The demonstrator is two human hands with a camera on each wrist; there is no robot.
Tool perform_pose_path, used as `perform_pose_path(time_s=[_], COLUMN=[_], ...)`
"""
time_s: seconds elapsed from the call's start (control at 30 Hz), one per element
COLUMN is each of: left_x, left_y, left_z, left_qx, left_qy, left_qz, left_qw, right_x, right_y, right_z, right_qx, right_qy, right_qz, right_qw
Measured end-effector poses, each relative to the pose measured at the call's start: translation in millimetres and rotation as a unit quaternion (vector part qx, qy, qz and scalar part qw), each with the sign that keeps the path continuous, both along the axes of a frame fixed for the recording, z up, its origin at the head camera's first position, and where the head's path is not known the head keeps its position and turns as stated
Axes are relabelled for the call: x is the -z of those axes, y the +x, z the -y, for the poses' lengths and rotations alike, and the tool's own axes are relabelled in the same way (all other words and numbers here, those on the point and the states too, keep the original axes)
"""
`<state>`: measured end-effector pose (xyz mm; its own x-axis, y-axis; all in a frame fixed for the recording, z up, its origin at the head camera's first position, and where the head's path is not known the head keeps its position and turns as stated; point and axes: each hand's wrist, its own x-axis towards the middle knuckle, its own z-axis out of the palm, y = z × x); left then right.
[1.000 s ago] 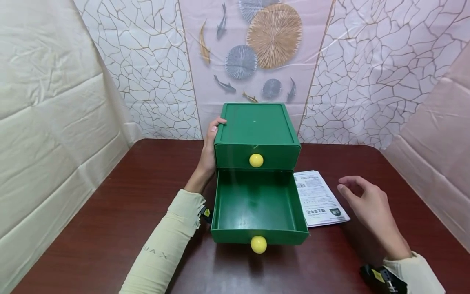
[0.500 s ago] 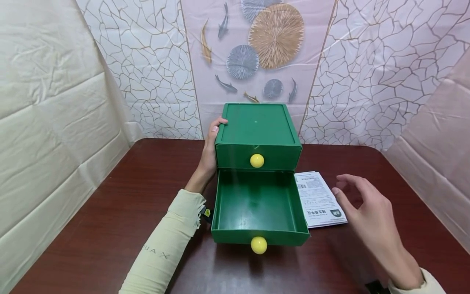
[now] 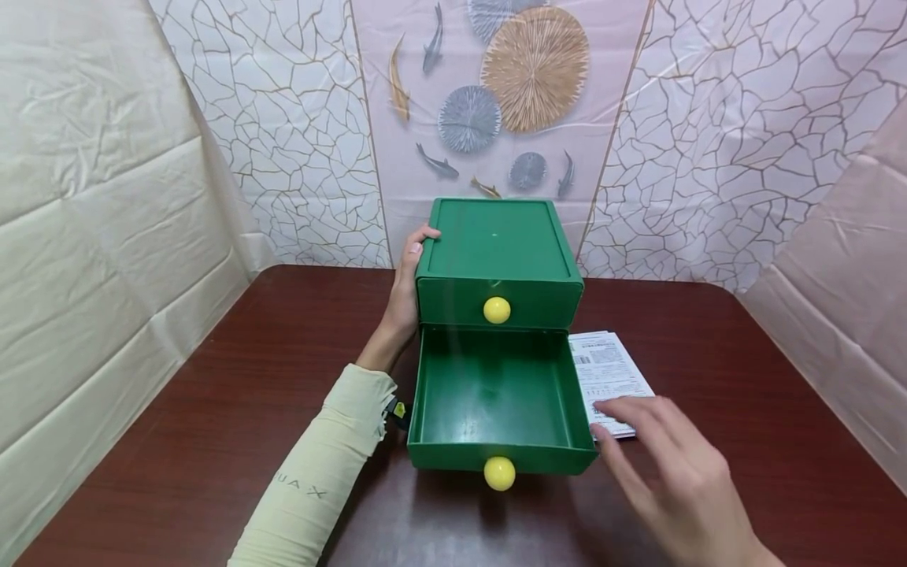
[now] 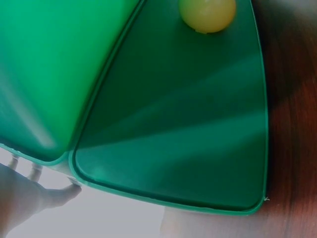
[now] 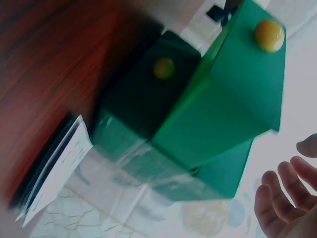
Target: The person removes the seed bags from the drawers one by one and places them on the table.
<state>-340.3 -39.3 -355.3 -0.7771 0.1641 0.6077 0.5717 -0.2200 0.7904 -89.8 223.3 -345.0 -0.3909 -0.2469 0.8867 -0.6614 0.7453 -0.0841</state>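
A green drawer cabinet point(image 3: 494, 236) with yellow knobs stands on the table. Its top drawer point(image 3: 453, 305) is closed, while the drawer below it point(image 3: 489, 394) is pulled out with a bare inside. Beneath that, a closed bottom drawer point(image 4: 173, 114) shows in the wrist views. My left hand point(image 3: 405, 295) holds the cabinet's left side, a fingertip bent over the top edge. My right hand point(image 3: 680, 472) is empty, fingers spread and slightly bent, its fingertips by the front right corner of the pulled-out drawer. In the right wrist view, that hand point(image 5: 290, 198) shows relaxed fingers.
A stack of printed papers point(image 3: 609, 366) lies right of the cabinet, partly behind the drawer and my right hand. The dark red-brown table point(image 3: 283, 354) has patterned cloth point(image 3: 298, 157) behind it and pale cloth point(image 3: 106, 236) along its left side.
My right hand has moved left and toward me, from beyond the papers' right side to the corner of the pulled-out drawer. The left hand, the cabinet and the drawers stay in place.
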Motion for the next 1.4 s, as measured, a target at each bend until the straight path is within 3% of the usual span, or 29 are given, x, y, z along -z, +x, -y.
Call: perform_pose_path(time_s=[0.13,0.27,0.47,0.73,0.87,1.03,1.17,1.4], left_x=[-1.0,-1.5,-1.8,-1.9,-2.3,-2.6,-2.5,-2.7], left_y=[-0.2,1.0,1.0,0.0,0.0,0.1,0.5,3.0], left_z=[0.4,-0.5,-2.5,-3.7,-2.9,-1.7,-0.4,1.2], left_qx=[0.001,0.000,-0.001,0.000,-0.004,-0.006,-0.004,-0.003], left_qy=[0.003,0.001,-0.005,-0.003,-0.004,-0.006,-0.008,-0.008], left_qz=[-0.005,-0.006,0.001,-0.002,-0.001,-0.001,-0.001,0.001], left_qw=[1.0000,1.0000,1.0000,1.0000,1.0000,1.0000,1.0000,1.0000], right_x=[-2.6,-3.9,0.7,20.2,29.1,34.2,37.6,40.3], right_y=[3.2,2.2,5.5,15.5,16.7,17.7,14.5,10.4], right_z=[17,33,46,53,54,54,55,60], right_qx=[-0.024,-0.061,-0.086,-0.055,-0.041,-0.037,-0.043,-0.058], right_qy=[0.045,0.064,0.083,0.157,0.212,0.279,0.303,0.292], right_qz=[-0.070,-0.144,-0.156,-0.065,-0.021,0.037,0.042,0.041], right_qw=[0.9962,0.9856,0.9804,0.9839,0.9762,0.9588,0.9513,0.9537])
